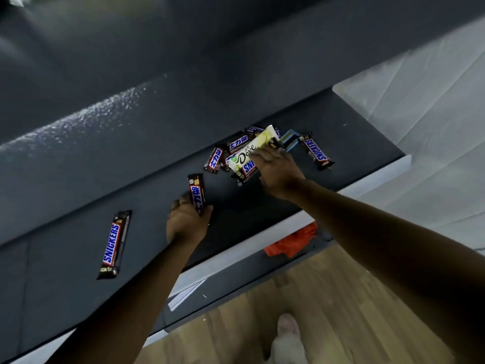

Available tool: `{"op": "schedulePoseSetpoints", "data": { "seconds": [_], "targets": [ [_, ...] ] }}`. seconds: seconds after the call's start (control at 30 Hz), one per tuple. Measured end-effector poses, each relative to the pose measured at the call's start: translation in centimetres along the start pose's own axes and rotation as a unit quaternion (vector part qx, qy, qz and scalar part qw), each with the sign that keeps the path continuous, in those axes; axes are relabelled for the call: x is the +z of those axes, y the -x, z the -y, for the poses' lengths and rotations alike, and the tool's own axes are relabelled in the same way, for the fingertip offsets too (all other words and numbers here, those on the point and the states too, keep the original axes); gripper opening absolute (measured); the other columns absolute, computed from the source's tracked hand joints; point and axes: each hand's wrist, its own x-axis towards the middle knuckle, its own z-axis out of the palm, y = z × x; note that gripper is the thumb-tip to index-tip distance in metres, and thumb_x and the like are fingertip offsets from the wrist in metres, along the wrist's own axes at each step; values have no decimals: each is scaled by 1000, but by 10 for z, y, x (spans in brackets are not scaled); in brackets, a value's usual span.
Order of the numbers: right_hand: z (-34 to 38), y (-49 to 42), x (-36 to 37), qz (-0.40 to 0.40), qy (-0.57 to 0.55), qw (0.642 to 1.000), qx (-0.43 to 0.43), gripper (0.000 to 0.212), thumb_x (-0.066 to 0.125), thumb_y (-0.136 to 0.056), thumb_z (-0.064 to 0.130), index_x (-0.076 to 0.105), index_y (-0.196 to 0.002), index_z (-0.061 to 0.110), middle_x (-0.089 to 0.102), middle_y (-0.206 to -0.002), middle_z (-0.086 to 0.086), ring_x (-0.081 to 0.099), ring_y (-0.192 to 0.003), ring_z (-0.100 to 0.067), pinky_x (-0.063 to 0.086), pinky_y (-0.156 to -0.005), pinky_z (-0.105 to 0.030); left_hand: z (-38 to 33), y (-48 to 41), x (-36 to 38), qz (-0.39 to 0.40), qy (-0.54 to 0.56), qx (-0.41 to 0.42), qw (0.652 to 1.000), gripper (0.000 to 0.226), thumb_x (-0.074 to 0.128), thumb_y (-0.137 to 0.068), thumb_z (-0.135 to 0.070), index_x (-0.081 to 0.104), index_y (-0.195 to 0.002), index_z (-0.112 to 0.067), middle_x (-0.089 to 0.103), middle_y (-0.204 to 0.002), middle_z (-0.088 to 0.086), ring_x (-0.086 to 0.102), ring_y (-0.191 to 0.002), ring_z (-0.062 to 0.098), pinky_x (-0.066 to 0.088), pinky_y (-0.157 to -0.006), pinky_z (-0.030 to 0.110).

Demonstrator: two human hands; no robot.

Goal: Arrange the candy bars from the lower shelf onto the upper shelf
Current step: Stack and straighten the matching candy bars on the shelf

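Left hand (187,222) grips a Snickers bar (196,196) on the dark shelf (65,245). Right hand (278,169) sits on the pile's Dove bar (250,149), and I can't tell its grasp. Sorting step, I reckon; next, line them up.

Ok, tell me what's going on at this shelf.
A person is sorting candy bars on a dark shelf. The left hand grips a Snickers bar by its near end. The right hand reaches into the pile, with its fingers on a white Dove bar; whether it actually grips that one is unclear. A second bar lies alone further left on the shelf.
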Motion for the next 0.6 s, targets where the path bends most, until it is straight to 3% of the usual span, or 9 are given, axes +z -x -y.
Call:
{"op": "schedulePoseSetpoints", "data": {
  "seconds": [0.1, 0.27, 0.4, 0.5, 0.6],
  "targets": [
    [-3, -11, 5, 22, 51, 998, -8, 61, 44, -88, 8, 23, -145, 14, 23, -152, -5, 11, -143, -22, 10, -114, -55, -3, -5, 3, -12, -6, -10, 1000, 63, 62, -81, -49, 45, -130, -13, 54, -123, 15, 52, -113, 34, 46, -92, 40],
    [-1, -11, 6, 6, 135, 991, 2, 37, 41, -91, 16, 46, -128, 13, 41, -133, -9, 31, -128, -28, 28, -104, -53, -4, -2, 1, -8, -16, 3, 1000, 53, 64, -83, -34, 48, -131, -18, 56, -122, 13, 53, -112, 31, 46, -89, 37],
    [-6, 1, 8, 17, 89, 996, 8, 41, 47, -92, 20, 44, -132, 12, 36, -139, -11, 27, -132, -28, 33, -101, -47, 1, 8, -1, 7, -11, 17, 1000, 46, 66, -81, -34, 56, -124, -23, 62, -118, 9, 58, -107, 29, 49, -86, 33],
    [-5, 17, 6, 23, 64, 998, -1, 43, 51, -91, 25, 44, -132, 13, 32, -143, -10, 22, -137, -27, 31, -102, -47, 3, 22, -5, 16, -3, 33, 999, 34, 67, -81, -35, 63, -112, -23, 66, -111, 4, 60, -102, 26, 45, -76, 26],
    [-1, 34, 0, 15, 50, 999, 8, 41, 51, -89, 29, 45, -128, 15, 40, -137, -9, 33, -128, -26, 32, -99, -42, 2, 36, -10, 4, 12, 57, 998, 28, 70, -78, -34, 66, -104, -23, 69, -103, 2, 63, -94, 24, 44, -70, 23]
  ]
}}
